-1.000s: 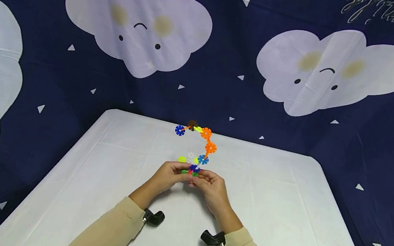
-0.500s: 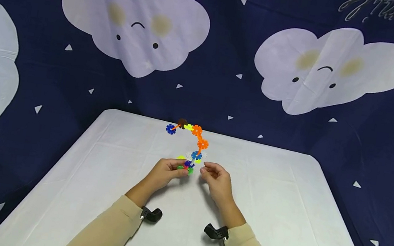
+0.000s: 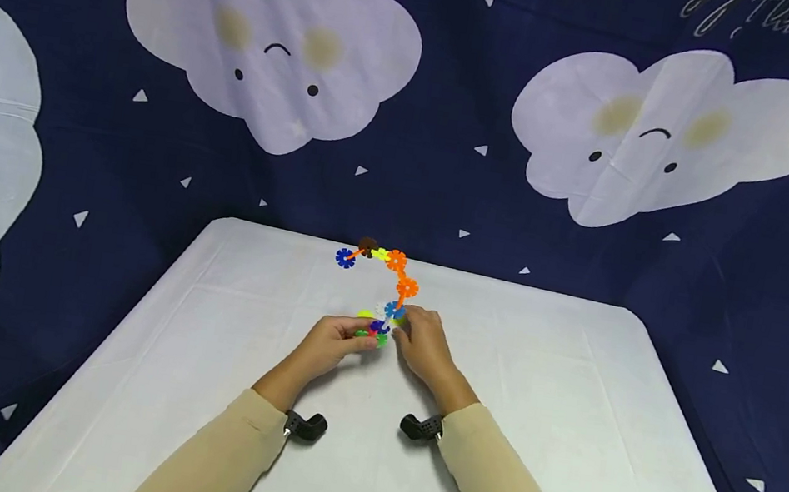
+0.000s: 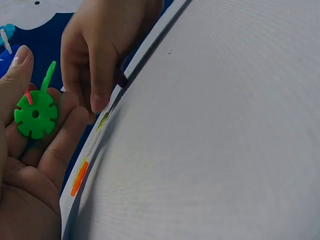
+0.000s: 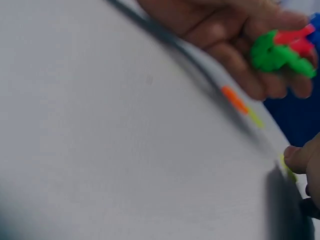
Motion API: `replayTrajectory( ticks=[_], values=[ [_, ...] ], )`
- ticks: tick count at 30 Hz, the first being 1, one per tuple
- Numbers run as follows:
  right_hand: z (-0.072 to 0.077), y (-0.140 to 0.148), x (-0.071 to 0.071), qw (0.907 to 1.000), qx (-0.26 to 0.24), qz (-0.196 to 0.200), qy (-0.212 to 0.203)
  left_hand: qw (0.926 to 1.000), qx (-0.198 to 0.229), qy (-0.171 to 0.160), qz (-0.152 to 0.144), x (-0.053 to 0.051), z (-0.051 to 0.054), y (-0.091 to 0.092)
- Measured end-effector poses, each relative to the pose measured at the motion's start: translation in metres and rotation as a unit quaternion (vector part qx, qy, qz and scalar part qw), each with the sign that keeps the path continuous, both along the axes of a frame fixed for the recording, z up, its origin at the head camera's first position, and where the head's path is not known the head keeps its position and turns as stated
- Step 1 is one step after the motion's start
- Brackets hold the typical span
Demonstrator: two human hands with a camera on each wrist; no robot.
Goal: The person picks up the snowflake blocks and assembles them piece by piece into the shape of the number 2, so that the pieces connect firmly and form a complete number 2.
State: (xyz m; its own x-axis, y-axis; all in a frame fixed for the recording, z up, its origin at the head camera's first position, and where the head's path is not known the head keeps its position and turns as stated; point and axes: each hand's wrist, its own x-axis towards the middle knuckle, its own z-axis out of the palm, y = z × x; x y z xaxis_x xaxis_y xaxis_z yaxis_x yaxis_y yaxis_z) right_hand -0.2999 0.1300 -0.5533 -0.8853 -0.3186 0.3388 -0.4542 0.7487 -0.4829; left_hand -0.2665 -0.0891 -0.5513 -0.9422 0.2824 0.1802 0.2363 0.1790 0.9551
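Gripping near end of disc chain [image 3: 407, 287] in left hand [image 3: 331, 344], thumb and fingers clamped on it, just above worktop [image 3: 565, 430]. In that grip: green disc [image 4: 35, 127] lying against fingers, with red disc [image 5: 298, 38] slotted in edge-on; dark blue disc [image 3: 380, 327] next to them. From there, running away via light blue disc [image 3: 393, 310] and orange discs [image 3: 397, 266], then curving left through yellow link [image 3: 380, 254] and brown disc [image 3: 368, 245] to blue end disc [image 3: 345, 258]. Reaching beside chain with right hand [image 3: 426, 343], fingers pointing down by loose yellow disc [image 5: 289, 171] on worktop; can't tell if apart or pinched on it. Also on worktop near left hand: loose orange disc [image 4: 80, 178]. On forearms: beige sleeves [image 3: 215, 444], black wrist cameras [image 3: 306, 429]. Behind: navy cloth [image 3: 432, 192] with cloud prints [image 3: 297, 22].
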Motion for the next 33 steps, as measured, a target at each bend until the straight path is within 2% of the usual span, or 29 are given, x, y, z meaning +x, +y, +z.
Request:
replayTrajectory(
  ticks=[3, 5, 10, 11, 16, 19, 24, 27, 29, 31, 33],
  values=[
    [-0.004, -0.002, -0.004, 0.999, 0.036, -0.003, 0.025, 1.0, 0.001, -0.003, -0.005, 0.0, -0.002, 0.001],
    [-0.006, -0.003, -0.005, 0.999, 0.037, -0.012, 0.023, 1.0, -0.001, -0.006, -0.007, -0.001, -0.002, 0.002],
    [-0.002, 0.0, -0.002, 0.9973, -0.048, -0.04, -0.039, 0.9998, 0.013, -0.007, -0.016, -0.002, -0.003, 0.002],
    [0.0, 0.001, -0.001, 0.9954, -0.064, -0.047, -0.054, 0.9997, 0.015, -0.008, -0.017, 0.0, 0.001, 0.002],
    [-0.001, 0.007, 0.012, 0.9867, -0.134, -0.056, -0.072, 0.9993, 0.018, -0.016, -0.029, 0.0, 0.002, 0.001],
    [0.001, 0.01, 0.021, 0.9722, -0.21, -0.055, -0.088, 0.9992, 0.017, -0.018, -0.031, -0.002, -0.001, -0.001],
    [0.01, 0.013, 0.035, 0.9271, -0.342, -0.043, -0.147, 0.999, 0.019, -0.024, -0.031, -0.002, -0.002, -0.002],
    [0.015, 0.015, 0.042, 0.9007, -0.396, -0.017, -0.179, 0.9988, 0.021, -0.031, -0.03, -0.002, -0.002, -0.002],
    [0.018, 0.015, 0.046, 0.8877, -0.417, 0.003, -0.194, 0.9988, 0.021, -0.032, -0.029, -0.002, -0.002, -0.002],
    [0.019, 0.015, 0.048, 0.8845, -0.423, 0.015, -0.197, 0.999, 0.019, -0.032, -0.027, -0.001, -0.002, -0.002],
    [0.018, 0.016, 0.049, 0.885, -0.422, 0.022, -0.195, 0.9991, 0.017, -0.03, -0.025, -0.001, -0.002, -0.002]
  ],
)
